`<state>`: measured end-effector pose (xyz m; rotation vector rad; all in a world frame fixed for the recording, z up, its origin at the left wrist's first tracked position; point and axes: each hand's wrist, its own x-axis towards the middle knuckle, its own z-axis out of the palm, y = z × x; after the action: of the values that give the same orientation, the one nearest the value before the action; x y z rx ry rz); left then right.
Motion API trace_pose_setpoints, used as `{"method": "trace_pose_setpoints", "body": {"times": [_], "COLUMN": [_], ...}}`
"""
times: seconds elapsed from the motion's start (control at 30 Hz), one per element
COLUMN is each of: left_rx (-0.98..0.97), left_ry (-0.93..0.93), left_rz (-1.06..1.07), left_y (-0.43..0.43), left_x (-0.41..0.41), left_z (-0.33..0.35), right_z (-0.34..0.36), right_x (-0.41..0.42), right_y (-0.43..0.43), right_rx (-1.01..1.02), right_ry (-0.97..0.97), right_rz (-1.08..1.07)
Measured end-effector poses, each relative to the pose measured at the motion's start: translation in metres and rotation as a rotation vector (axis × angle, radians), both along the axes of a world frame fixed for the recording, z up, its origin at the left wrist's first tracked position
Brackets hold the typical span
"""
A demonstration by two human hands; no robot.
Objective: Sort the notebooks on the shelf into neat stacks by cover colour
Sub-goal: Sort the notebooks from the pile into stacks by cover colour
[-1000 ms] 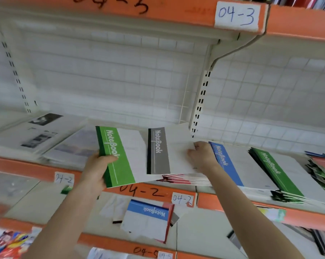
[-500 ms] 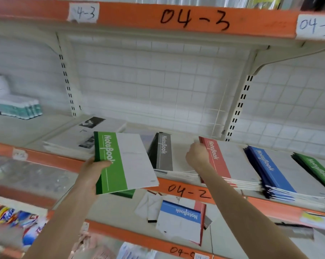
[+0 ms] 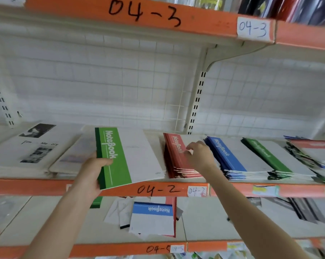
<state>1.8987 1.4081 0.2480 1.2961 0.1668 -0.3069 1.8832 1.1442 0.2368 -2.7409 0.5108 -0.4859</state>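
Left hand grip clamped on one green notebook over shelf near edge, right hand on red stack, its grip unclear, blue stack and green stack right, white booklets left

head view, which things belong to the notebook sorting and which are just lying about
job: green-banded white notebook in left hand; red-banded notebook stack; blue-banded notebook stack; green-banded notebook stack
lying about: white photo-printed booklets; loose white paper sheets, lower shelf
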Motion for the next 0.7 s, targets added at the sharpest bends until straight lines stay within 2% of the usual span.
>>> {"method": "trace_pose_setpoints", "body": {"times": [0.27, 0.7], "left_rx": [0.081, 0.103], "left_ry": [-0.151, -0.244], "left_rz": [-0.168, -0.217], "left_y": [-0.092, -0.243], "left_x": [-0.004, -0.026], "left_z": [-0.008, -0.004], "right_z": [-0.005, -0.011], "right_x": [-0.059, -0.105], "right_y": [-0.084, -0.197], "right_rx": [0.014, -0.034], "right_ry": [0.004, -0.006], "right_rz": [-0.188, -0.186]}}
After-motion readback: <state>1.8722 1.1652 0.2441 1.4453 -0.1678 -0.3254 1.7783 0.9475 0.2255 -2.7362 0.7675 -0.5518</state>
